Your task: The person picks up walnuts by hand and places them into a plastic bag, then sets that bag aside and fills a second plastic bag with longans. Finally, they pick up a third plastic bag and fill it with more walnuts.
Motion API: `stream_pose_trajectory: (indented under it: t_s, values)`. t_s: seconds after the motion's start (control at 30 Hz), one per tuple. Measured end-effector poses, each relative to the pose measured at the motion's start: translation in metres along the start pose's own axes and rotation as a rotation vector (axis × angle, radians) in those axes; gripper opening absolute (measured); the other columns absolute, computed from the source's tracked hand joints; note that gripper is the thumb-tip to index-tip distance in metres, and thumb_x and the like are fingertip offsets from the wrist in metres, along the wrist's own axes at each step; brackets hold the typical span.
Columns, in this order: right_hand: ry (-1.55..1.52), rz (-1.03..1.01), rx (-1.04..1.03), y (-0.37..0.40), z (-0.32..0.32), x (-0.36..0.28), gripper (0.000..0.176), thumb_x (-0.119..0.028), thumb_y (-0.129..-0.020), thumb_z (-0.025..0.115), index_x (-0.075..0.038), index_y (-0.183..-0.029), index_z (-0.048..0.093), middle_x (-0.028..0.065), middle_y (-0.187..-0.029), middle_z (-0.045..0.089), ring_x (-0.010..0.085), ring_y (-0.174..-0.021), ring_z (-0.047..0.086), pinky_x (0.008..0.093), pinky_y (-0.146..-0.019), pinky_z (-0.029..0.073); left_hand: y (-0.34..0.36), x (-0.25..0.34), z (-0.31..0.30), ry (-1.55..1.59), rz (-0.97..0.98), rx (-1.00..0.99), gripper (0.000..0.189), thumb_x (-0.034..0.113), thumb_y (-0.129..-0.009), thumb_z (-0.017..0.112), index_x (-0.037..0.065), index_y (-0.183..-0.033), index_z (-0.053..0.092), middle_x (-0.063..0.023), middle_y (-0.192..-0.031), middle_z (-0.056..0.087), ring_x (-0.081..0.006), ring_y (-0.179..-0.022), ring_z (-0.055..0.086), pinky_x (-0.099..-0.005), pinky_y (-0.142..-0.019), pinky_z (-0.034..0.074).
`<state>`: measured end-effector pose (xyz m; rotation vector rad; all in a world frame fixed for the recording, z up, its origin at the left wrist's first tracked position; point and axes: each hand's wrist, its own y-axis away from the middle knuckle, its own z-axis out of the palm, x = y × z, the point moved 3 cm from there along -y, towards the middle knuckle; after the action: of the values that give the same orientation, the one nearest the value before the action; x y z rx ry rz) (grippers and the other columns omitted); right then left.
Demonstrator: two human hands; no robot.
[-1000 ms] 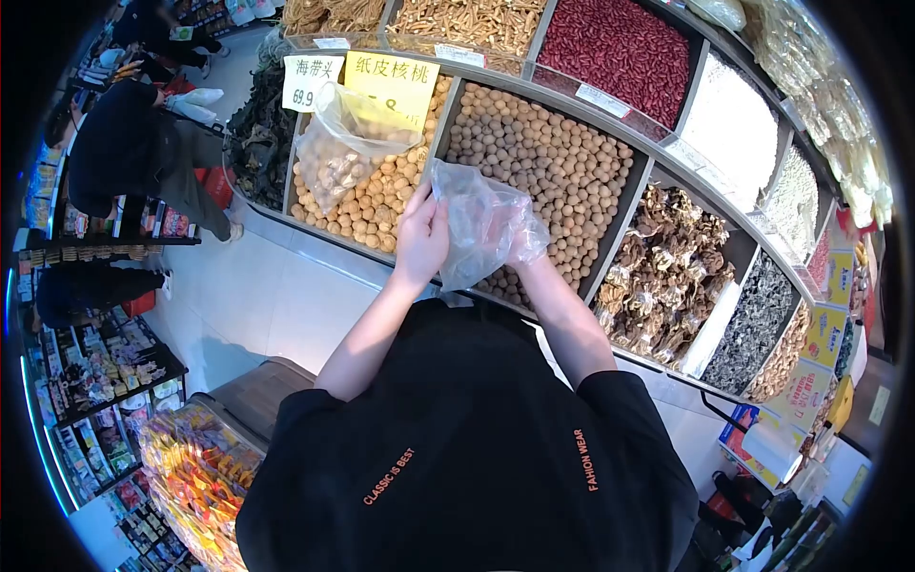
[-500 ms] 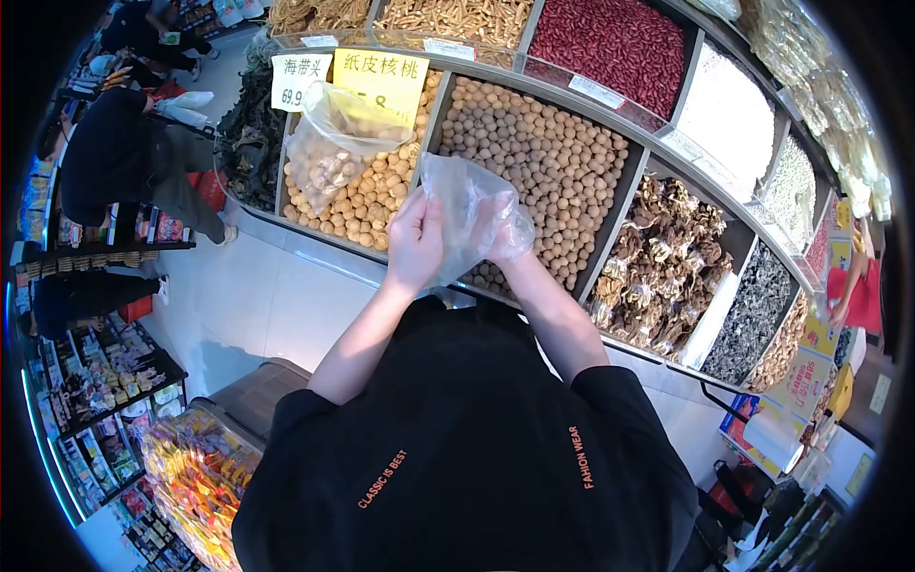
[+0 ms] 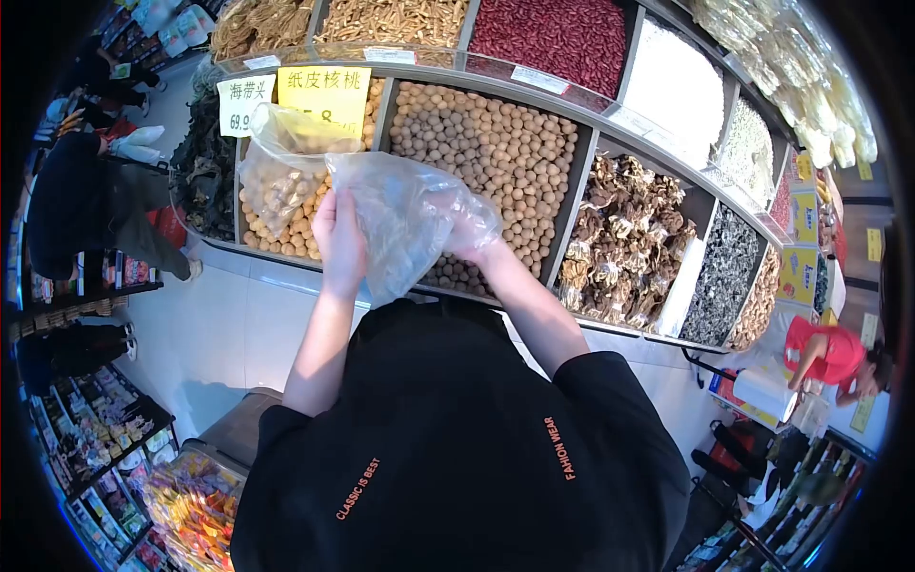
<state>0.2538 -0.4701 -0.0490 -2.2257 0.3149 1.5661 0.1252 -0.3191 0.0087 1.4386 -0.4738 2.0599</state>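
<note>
A clear plastic bag (image 3: 396, 224) is spread between my two hands in front of the bins. My left hand (image 3: 340, 243) pinches the bag's left edge, thumb up. On the other side, my right hand (image 3: 469, 227) is covered by the bag's plastic, which reaches to the wrist. Its fingers are blurred by the film, so their grip is hidden. Beneath the bag lies a bin of round brown balls like dried longans (image 3: 515, 157). To the left, a second clear bag (image 3: 276, 186) with walnuts inside rests on the bin of loose walnuts (image 3: 307, 234).
Bins of dried mushrooms (image 3: 624, 234), red beans (image 3: 548, 43) and black dried pieces (image 3: 729, 276) surround the longan bin. A yellow price sign (image 3: 324, 95) stands over the walnuts. A person in dark clothes (image 3: 71, 205) is at left, another in red (image 3: 829, 348) at right.
My left hand has moved away from my right, pulling the bag wider. The view has shifted, so the bins sit further left, and more of the person in red shows.
</note>
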Motion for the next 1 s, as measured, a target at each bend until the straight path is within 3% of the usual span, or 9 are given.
stream_pose_trajectory:
  t_s: [0.07,0.1,0.37,0.53,0.63,0.67,0.73,0.77,1.0]
  values:
    - [-1.17,0.563,0.098,0.01,0.007,0.023,0.045,-0.016,-0.09,0.068,-0.008,-0.132,0.055,0.0075,-0.123,0.062,0.0201,-0.113,0.06,0.036,-0.093,0.05,-0.015,0.0,-0.009,0.049,-0.013,-0.006,0.027,0.015,-0.105,0.045,-0.003,-0.116,0.061,-0.0073,-0.112,0.066,-0.0122,-0.102,0.062,-0.0274,-0.092,0.049]
    - [-1.313,0.475,0.038,0.024,-0.001,0.047,0.043,-0.015,-0.092,0.067,-0.009,-0.132,0.055,0.0063,-0.121,0.063,0.0185,-0.109,0.062,0.0341,-0.089,0.052,-0.022,0.004,-0.009,0.06,-0.005,0.006,0.027,0.016,-0.105,0.045,-0.003,-0.116,0.061,-0.0076,-0.111,0.066,-0.0127,-0.101,0.062,-0.0282,-0.091,0.049]
    - [-1.084,0.742,0.588,0.066,-0.076,0.093,0.023,-0.005,-0.097,0.054,-0.003,-0.12,0.054,0.013,-0.107,0.065,0.0225,-0.091,0.068,0.0292,-0.069,0.057,-0.052,0.03,-0.022,0.103,-0.021,0.146,0.027,0.019,-0.104,0.046,-0.002,-0.114,0.061,-0.0124,-0.11,0.067,-0.0195,-0.102,0.063,-0.0341,-0.092,0.051]
    - [-0.902,0.691,0.617,0.052,-0.093,0.088,0.024,-0.008,-0.097,0.058,-0.002,-0.12,0.053,0.0096,-0.1,0.066,0.0163,-0.073,0.065,0.0214,-0.057,0.049,-0.055,0.047,-0.002,0.153,-0.012,0.053,0.03,0.022,-0.103,0.049,-0.001,-0.122,0.057,-0.0131,-0.116,0.065,-0.0222,-0.106,0.063,-0.0374,-0.094,0.051]
    - [-0.142,0.63,0.693,0.039,-0.098,0.112,0.022,-0.023,-0.095,0.065,-0.003,-0.104,0.063,0.0069,-0.086,0.069,0.0165,-0.07,0.064,0.0264,-0.068,0.049,-0.055,0.051,0.009,0.195,0.019,0.025,0.032,0.023,-0.104,0.048,-0.002,-0.124,0.055,-0.0141,-0.119,0.063,-0.0233,-0.109,0.062,-0.0388,-0.096,0.05]
    - [-0.147,0.626,0.698,0.035,-0.099,0.112,0.022,-0.023,-0.095,0.065,-0.003,-0.104,0.063,0.0069,-0.086,0.069,0.0165,-0.07,0.064,0.0264,-0.068,0.049,-0.057,0.053,0.012,0.207,0.031,0.02,0.033,0.023,-0.104,0.047,-0.002,-0.125,0.055,-0.0149,-0.121,0.063,-0.0241,-0.111,0.062,-0.0396,-0.097,0.05]
    - [0.188,0.813,0.619,0.027,-0.104,0.109,0.035,-0.036,-0.095,0.063,-0.002,-0.105,0.064,0.0115,-0.093,0.071,0.0197,-0.079,0.068,0.0321,-0.078,0.05,-0.06,0.058,0.015,0.179,0.061,-0.015,0.035,0.023,-0.104,0.046,-0.003,-0.126,0.053,-0.0159,-0.124,0.062,-0.025,-0.113,0.061,-0.0403,-0.098,0.049]
    - [0.206,0.898,0.57,0.02,-0.107,0.083,0.047,-0.047,-0.095,0.057,-0.002,-0.106,0.064,0.0171,-0.102,0.071,0.0267,-0.094,0.069,0.0383,-0.084,0.05,-0.059,0.059,0.016,0.151,0.082,-0.04,0.036,0.024,-0.105,0.045,-0.004,-0.128,0.052,-0.017,-0.126,0.061,-0.0259,-0.115,0.06,-0.041,-0.099,0.049]
    - [0.423,0.941,0.595,0.024,-0.116,0.087,0.053,-0.052,-0.097,0.049,-0.002,-0.113,0.056,0.0263,-0.108,0.067,0.0401,-0.107,0.063,0.0471,-0.094,0.048,-0.054,0.074,0.025,0.232,0.019,0.011,0.037,0.025,-0.106,0.042,-0.003,-0.129,0.051,-0.018,-0.128,0.059,-0.0274,-0.117,0.059,-0.0435,-0.102,0.047]
